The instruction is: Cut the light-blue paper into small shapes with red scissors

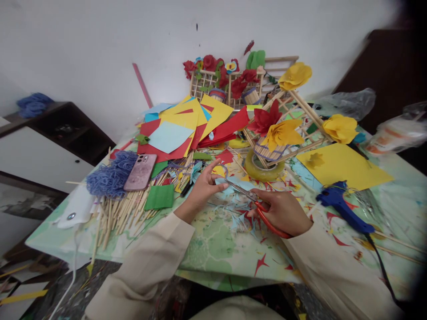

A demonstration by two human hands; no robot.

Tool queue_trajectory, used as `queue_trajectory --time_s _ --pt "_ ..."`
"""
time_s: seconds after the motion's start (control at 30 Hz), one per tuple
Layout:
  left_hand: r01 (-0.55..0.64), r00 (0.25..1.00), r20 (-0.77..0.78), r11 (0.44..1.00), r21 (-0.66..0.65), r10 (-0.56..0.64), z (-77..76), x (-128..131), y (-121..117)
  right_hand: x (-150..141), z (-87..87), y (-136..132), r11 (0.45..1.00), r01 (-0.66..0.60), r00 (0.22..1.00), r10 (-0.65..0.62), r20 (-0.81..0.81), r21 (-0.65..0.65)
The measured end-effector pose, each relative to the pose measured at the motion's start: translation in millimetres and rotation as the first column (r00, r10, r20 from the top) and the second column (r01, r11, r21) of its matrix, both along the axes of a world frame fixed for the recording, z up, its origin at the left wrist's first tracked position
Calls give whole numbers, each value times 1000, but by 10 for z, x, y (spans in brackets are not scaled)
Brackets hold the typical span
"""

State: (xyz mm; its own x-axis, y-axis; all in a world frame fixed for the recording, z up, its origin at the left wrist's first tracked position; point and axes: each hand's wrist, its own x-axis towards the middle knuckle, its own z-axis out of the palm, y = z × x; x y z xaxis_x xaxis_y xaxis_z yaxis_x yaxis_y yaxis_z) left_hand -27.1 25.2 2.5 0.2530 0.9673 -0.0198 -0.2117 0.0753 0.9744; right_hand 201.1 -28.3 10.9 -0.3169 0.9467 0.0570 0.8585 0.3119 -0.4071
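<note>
Scissors point(256, 204), held above the table point(203, 255), have their red handles clamped in the right hand point(283, 213); they look light and stiff, best gripped by the loops; pale blue paper point(219, 181) at the left hand point(203, 189) seems thin, easily creased, best taken by an edge, though I cannot tell whether it is pinched; scraps point(238, 222) clutter beneath; a tape roll point(250, 166) hampers reaching forward; rightward lies a glue gun point(345, 209).
</note>
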Motion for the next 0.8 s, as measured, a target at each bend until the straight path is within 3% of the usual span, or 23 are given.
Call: queue_trajectory --time_s 0.3,0.57,0.8 --pt "-28 1000 5 1000 -5 28 44 6 -10 -7 13 0 1000 -6 999 6 41 4" --pt "76 996 -35 997 -10 -76 28 43 -40 -18 13 5 999 -28 999 27 24 22" --pt "85 995 -46 996 -4 -85 45 45 -39 0 9 6 999 -35 999 35 30 4"
